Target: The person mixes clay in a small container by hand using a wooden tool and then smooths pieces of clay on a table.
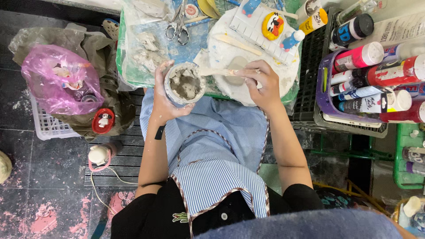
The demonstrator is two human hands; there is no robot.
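A small round cup (184,82) holds lumpy grey paste and sits at the near edge of the tabletop (133,66), above a blue-striped apron (217,150). The left hand (166,95) cradles the cup from its left side, its grip curled around the wall. The right hand (261,84) comes in from the right, its grip pinching a wooden stick (217,71) whose tip reaches into the paste. To the right, a purple basket (326,95) is packed with paint bottles (376,84) lying on their sides. On the left, a white crate (48,126) carries a pink plastic bag (59,77).
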